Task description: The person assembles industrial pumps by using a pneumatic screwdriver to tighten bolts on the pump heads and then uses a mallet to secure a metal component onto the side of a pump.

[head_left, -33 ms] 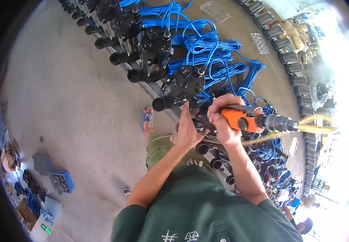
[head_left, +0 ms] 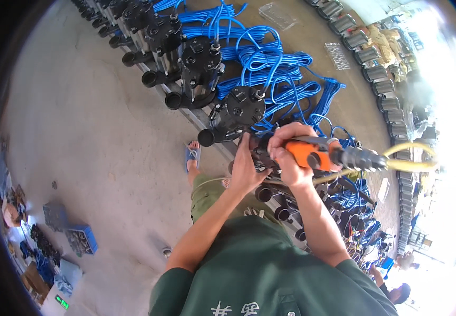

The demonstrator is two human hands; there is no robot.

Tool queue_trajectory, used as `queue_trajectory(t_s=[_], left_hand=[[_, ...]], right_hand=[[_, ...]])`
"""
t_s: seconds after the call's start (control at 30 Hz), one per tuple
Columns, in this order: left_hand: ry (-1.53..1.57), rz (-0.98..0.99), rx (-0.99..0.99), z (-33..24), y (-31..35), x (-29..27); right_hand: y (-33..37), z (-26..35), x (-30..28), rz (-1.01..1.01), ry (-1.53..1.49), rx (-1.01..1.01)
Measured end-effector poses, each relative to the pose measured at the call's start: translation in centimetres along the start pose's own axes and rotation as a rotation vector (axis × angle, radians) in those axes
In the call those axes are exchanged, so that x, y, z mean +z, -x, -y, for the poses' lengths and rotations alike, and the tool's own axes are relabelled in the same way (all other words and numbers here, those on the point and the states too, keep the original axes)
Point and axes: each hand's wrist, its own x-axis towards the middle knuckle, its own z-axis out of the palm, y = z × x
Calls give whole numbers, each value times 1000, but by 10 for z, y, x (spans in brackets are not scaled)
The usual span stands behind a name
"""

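My right hand (head_left: 291,158) is wrapped around an orange pneumatic driver (head_left: 303,154) with a dark hose fitting and a yellow air hose (head_left: 411,157). The tool's working end points left, toward a black submersible pump (head_left: 259,147) that my hands partly cover. Beside that pump is my left hand (head_left: 248,171), its fingers stretched away from me and the thumb apart. Whether its fingertips press on the pump is hard to see. Just beyond stands another black pump (head_left: 244,109) with a round bolted top and an outlet pipe facing left.
More pumps (head_left: 201,60) stand in a row along a metal rail (head_left: 199,117). Coiled blue cables (head_left: 283,66) lie to their right. Metal cylinders (head_left: 375,72) line the far right. On the left floor sits a blue crate (head_left: 81,238) of parts. Another person (head_left: 396,292) is at lower right.
The driver's rear fitting is now blurred by motion, and its hose has shifted slightly. Both hands keep nearly the same place; the whole view has moved a little.
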Motion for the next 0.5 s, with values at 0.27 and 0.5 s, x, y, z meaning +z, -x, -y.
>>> queue_trajectory(t_s=[0.27, 0.5], left_hand=[[-177, -160, 329, -21, -14, 21], [-246, 41, 14, 48, -2, 17]], right_hand=[[-12, 15, -5, -164, -161, -12], [2, 59, -67, -435, 19, -214]])
